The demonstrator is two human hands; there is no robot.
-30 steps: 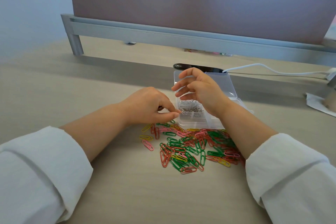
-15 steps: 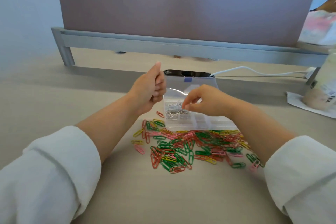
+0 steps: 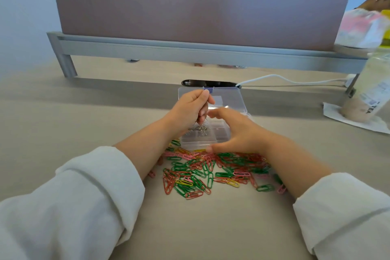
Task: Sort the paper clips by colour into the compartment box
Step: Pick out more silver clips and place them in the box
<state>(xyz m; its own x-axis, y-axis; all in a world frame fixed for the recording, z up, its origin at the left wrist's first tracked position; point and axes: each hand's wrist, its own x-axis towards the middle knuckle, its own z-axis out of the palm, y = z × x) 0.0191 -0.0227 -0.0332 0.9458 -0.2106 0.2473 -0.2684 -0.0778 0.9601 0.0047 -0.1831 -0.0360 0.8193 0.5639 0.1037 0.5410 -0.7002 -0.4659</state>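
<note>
The left hand (image 3: 190, 110) pinches silver clips (image 3: 200, 128) above the clear box (image 3: 223, 133); the right hand (image 3: 239, 133) is spread beside it.

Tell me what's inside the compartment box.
A left-side compartment holds silver paper clips, partly hidden by the left hand. The compartments visible beside them look empty. The right hand covers the box's right end, so nothing there can be checked.

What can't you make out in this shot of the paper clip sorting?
Head view, left hand: curled fingers hide whether it pinches the silver clips.
Head view, compartment box: the right hand covers its right side.
Head view, bottle: cut by the right edge, label blurred.
</note>
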